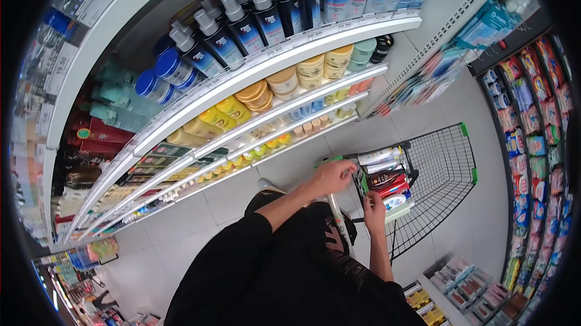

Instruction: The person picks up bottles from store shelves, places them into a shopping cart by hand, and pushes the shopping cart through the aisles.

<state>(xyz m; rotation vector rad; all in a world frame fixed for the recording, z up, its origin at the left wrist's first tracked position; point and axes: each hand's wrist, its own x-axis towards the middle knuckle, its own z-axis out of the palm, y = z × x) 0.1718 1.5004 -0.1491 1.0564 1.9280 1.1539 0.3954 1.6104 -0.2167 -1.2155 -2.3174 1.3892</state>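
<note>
My left hand (336, 176) hangs over the handle end of a shopping cart (445, 168), its fingers curled in and nothing showing in them. Just across from it, my right hand (374, 208) is beside the items in the cart's child-seat section, fingers loosely bent and apart. Close to its fingertips lies a white bottle (396, 200) with blue marks. Next to that are a red package (393, 185), a dark brown package (385, 178) and white tubes (380, 156). The white cart handle (336, 210) runs in front of my body.
On the left, a curved white shelf (260, 59) bears black-and-blue pump bottles (266, 17), blue-lidded jars (172, 65) and yellow jars (230, 108). Packaged goods fill a rack (532, 144) on the right. A low display (469, 286) stands near the bottom right. Grey tiles (224, 196) cover the floor.
</note>
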